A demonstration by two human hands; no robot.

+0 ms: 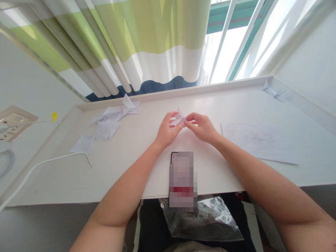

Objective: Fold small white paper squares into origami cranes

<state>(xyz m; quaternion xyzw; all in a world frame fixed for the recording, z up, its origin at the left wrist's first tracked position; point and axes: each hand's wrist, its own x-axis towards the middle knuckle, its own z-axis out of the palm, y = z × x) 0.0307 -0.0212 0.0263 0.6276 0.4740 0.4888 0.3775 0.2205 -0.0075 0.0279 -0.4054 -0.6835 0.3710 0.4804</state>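
A small folded piece of white paper [180, 117] is held up between both hands above the middle of the white desk [147, 168]. My left hand [168, 128] is closed around its left side, thumb along the lower edge and fingers behind. On the right edge, my right hand [198, 125] pinches the paper between thumb and fingertips. One pointed tip of the paper sticks up above the fingers. Part of it is hidden by my left hand. Below the hands a phone [172, 157], mostly blurred out, lies at the desk's front edge.
Several folded white papers [107, 127] lie at the left, with a white cable [47, 160] nearby. A lined, written sheet [252, 141] lies at the right. Small folded paper pieces [274, 91] sit in the far right corner. A clear plastic bag [217, 217] is below the front edge.
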